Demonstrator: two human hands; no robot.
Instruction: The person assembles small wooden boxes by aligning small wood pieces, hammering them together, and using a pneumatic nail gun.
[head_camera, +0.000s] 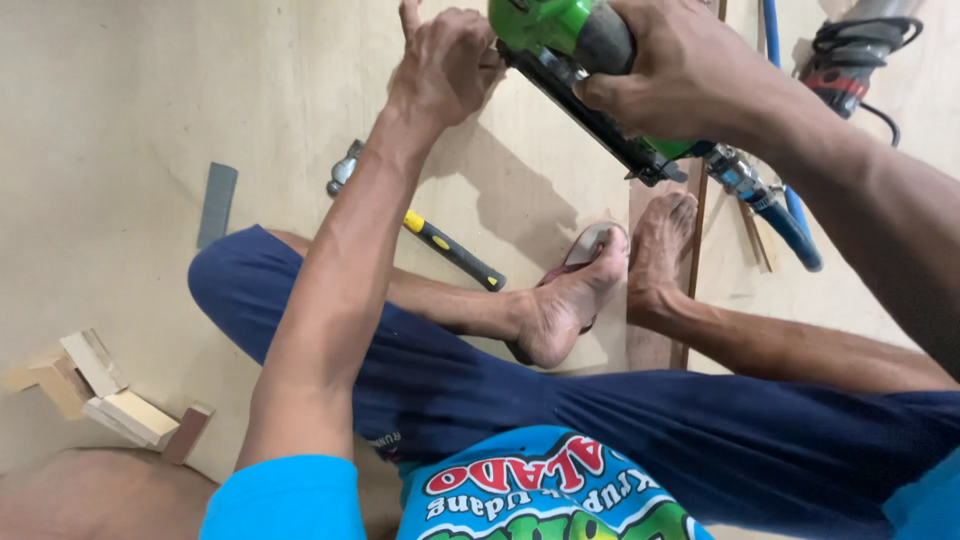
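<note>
A seated person's right hand (690, 70) grips a green pneumatic nail gun (585, 75) held over a plywood floor (120, 120), while the left hand (445, 65) rests loosely curled just beside the tool's nose. A blue air hose (790, 225) runs from the gun's base. A hammer with a yellow-and-black handle (440, 240) lies by the bare feet, a grey strip of nails (216, 203) farther left, and wood offcuts (100, 395) near the knee.

A woodworking shop, worked at floor level: plywood sheets (130, 120) cover the floor, wood offcuts (100, 395) lie near their left edge, a hammer (425, 230) rests mid-sheet, and a green pneumatic nail gun (590, 70) trails a blue air hose (790, 220) toward the right edge.
</note>
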